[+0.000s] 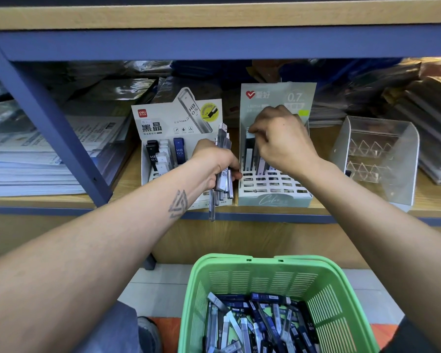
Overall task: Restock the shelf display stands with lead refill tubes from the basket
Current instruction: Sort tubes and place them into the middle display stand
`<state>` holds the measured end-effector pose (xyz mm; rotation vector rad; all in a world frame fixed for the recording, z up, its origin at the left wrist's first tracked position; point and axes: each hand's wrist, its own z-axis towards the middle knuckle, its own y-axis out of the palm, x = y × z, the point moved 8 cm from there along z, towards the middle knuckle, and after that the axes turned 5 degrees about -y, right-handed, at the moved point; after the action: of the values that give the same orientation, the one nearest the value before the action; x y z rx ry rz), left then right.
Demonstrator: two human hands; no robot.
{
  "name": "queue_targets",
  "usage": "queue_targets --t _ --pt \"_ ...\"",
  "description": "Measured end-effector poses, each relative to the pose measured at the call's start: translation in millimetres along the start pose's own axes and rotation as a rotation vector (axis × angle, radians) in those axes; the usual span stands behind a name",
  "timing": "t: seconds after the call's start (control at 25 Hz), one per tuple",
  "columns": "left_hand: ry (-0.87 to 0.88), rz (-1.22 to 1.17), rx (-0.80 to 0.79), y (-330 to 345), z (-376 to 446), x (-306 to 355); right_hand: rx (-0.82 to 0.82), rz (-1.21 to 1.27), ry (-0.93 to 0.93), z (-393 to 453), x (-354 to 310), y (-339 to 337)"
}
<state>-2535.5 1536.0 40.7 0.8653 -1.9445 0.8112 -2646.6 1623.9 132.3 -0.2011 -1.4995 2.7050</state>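
Note:
My left hand [215, 161] grips a bundle of lead refill tubes [224, 159] upright between the two display stands. My right hand [281, 140] reaches into the pale green 0.7 stand [275, 197] and pinches the top of a tube [249, 146] standing in its back row. The white HB 0.5 stand [163, 118] on the left holds a few black, white and blue tubes. Below, a green basket [239, 281] on the floor holds several loose tubes [260, 322].
A clear acrylic organiser [382, 154] stands right of the 0.7 stand. Stacked papers [36, 161] lie left of a blue shelf post [54, 126]. Wrapped packs fill the back of the shelf. The wooden shelf edge [265, 216] runs in front of the stands.

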Motion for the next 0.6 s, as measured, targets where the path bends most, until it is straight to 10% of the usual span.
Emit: queue_targets --t 0.6 --pt "0.153 -0.120 -0.501 35 -62 21 -0.165 1.165 0.441 -35 16 4"
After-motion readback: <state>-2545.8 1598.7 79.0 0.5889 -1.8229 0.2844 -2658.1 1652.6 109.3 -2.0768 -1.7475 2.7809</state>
